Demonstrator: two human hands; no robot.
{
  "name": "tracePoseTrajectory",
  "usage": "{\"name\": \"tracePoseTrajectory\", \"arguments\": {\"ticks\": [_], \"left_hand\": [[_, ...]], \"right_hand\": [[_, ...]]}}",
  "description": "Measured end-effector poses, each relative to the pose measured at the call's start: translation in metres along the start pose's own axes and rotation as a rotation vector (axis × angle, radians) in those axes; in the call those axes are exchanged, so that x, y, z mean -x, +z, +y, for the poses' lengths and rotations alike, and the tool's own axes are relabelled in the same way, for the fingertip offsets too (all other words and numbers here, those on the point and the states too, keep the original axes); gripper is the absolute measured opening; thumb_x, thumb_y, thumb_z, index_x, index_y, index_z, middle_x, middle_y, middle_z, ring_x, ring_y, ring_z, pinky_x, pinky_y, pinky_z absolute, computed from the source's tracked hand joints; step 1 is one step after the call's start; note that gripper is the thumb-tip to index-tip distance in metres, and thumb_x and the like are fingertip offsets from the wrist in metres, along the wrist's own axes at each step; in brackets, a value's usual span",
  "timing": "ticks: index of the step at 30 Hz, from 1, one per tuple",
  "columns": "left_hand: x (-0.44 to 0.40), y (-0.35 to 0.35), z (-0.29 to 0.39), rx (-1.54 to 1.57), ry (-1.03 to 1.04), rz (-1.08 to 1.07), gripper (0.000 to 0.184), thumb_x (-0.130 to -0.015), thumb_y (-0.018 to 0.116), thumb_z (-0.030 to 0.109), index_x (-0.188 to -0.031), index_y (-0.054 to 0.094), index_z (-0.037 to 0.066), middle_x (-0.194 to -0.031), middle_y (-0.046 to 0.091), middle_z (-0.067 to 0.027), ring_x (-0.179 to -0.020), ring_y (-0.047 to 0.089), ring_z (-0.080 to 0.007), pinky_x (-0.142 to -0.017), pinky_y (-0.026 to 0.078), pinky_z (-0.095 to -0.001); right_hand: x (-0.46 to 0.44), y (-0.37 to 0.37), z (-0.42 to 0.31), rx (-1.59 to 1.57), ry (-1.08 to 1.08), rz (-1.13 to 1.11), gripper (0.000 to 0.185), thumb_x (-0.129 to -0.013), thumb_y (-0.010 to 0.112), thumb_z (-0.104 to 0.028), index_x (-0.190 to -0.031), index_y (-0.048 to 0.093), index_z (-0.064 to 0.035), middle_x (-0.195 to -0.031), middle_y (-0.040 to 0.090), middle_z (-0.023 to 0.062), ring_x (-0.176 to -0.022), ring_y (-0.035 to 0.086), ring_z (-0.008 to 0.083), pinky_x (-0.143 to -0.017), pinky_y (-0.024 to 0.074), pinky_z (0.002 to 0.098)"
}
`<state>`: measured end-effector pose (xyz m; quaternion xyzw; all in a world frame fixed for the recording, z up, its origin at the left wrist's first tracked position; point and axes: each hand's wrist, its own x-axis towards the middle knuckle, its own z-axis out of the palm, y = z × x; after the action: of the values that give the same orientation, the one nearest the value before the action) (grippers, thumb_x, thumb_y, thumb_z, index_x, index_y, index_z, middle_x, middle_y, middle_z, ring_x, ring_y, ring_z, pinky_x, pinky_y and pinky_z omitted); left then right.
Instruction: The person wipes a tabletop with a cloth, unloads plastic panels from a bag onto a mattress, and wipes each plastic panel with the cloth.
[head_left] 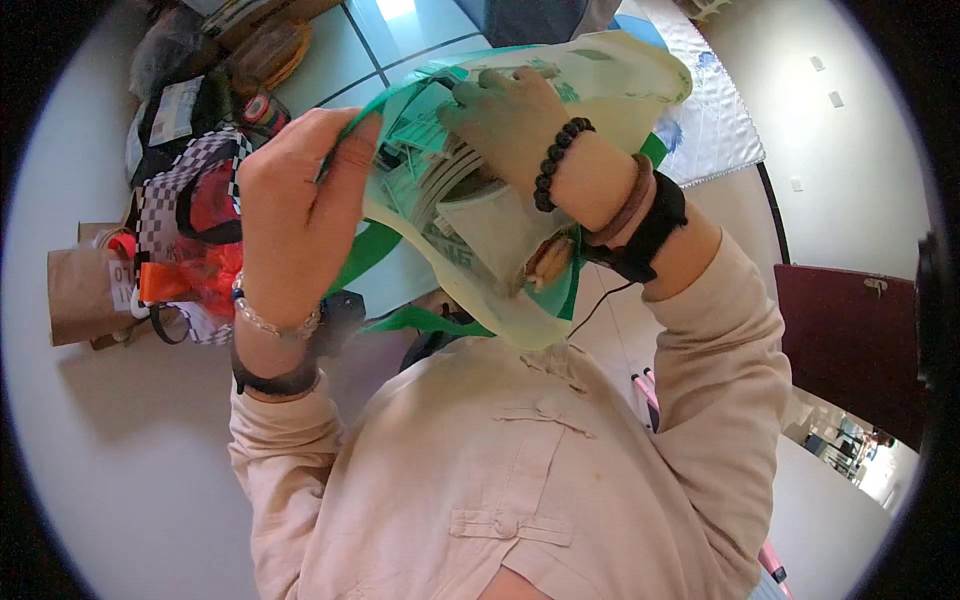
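1. Presently, the left hand (300, 200) pinches the green-edged rim of a large, pale yellow-green plastic bag (640, 75), thumb against bent fingers, at the left edge of its opening.
2. The right hand (510, 120) reaches into the opening near the bag's far edge, its fingers curled. Whether they grip anything, I cannot tell.
3. The bag hangs open in front of the person's cream, long-sleeved top (480, 450), its near edge just beside the chest. Loose green straps (375, 250) show at its left side.
4. Inside, pale curved rims (455, 175) sit close together below the right hand. A whitish packet with dark lettering (485, 235) lies nearer the bag's near edge, and a small brown-and-tan item (550, 262) is by its right side.
5. To the left stand a black-and-white checkered bag (160, 210) and, at its lower left, a brown paper bag (80, 295). Bright orange-red plastic (195, 280) lies against the checkered bag.
6. Beyond the yellow-green bag's far right edge spreads a white cloth with blue patterns (715, 125); a dark red panel (850, 345) is farther right.
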<state>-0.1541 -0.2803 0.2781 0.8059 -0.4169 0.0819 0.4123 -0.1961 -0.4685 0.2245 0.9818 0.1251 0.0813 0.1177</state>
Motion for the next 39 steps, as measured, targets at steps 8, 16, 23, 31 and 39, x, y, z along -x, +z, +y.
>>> {"name": "tracePoseTrajectory", "arguments": {"ticks": [8,16,23,31,39], "left_hand": [[0.003,-0.004,-0.007,0.04,-0.118,0.07,0.012,-0.083,0.056,0.009,-0.087,0.06,-0.001,-0.059,0.052,-0.0099,-0.049,0.046,-0.0144,-0.048,0.037,-0.0243],[-0.001,0.0,-0.008,0.049,-0.182,0.083,0.012,-0.082,0.056,0.01,-0.086,0.061,-0.001,-0.062,0.054,-0.0103,-0.053,0.049,-0.0146,-0.051,0.04,-0.0248],[-0.008,0.011,-0.009,0.065,-0.156,0.117,0.011,-0.082,0.056,0.008,-0.087,0.061,-0.001,-0.063,0.056,-0.0106,-0.054,0.05,-0.0147,-0.052,0.04,-0.0241],[-0.013,0.02,-0.017,0.148,-0.151,0.197,0.014,-0.085,0.057,0.01,-0.09,0.06,-0.002,-0.065,0.053,-0.001,-0.06,0.044,-0.0056,-0.053,0.036,-0.0196],[-0.005,0.029,-0.03,0.267,-0.198,0.224,0.017,-0.087,0.056,0.013,-0.092,0.062,-0.001,-0.073,0.055,0.0026,-0.064,0.045,-0.0034,-0.055,0.034,-0.0171]], "right_hand": [[0.01,-0.02,0.012,-0.13,-0.133,-0.055,0.019,-0.07,0.058,-0.012,-0.089,0.062,-0.0105,-0.084,0.062,0.0065,-0.085,0.059,0.0244,-0.071,0.0474,0.0346],[0.013,-0.02,0.005,-0.109,-0.088,-0.152,0.026,-0.073,0.054,-0.012,-0.098,0.059,-0.0097,-0.087,0.062,0.0066,-0.089,0.059,0.0244,-0.084,0.0421,0.0372],[0.018,-0.037,0.016,-0.428,-0.12,0.25,0.05,-0.067,0.063,-0.008,-0.116,0.052,-0.0113,-0.107,0.058,0.0094,-0.094,0.056,0.0261,-0.093,0.0363,0.0405],[0.113,-0.065,0.023,-0.054,0.156,0.267,0.06,-0.065,0.07,-0.014,-0.121,0.05,-0.0149,-0.126,0.047,0.0124,-0.117,0.043,0.0274,-0.1,0.0238,0.0499],[0.202,0.012,-0.014,-1.197,1.065,0.498,0.027,-0.08,0.061,-0.026,-0.089,0.058,-0.0006,-0.078,0.056,0.0085,-0.068,0.05,0.0126,-0.062,0.0414,0.0263]]}}
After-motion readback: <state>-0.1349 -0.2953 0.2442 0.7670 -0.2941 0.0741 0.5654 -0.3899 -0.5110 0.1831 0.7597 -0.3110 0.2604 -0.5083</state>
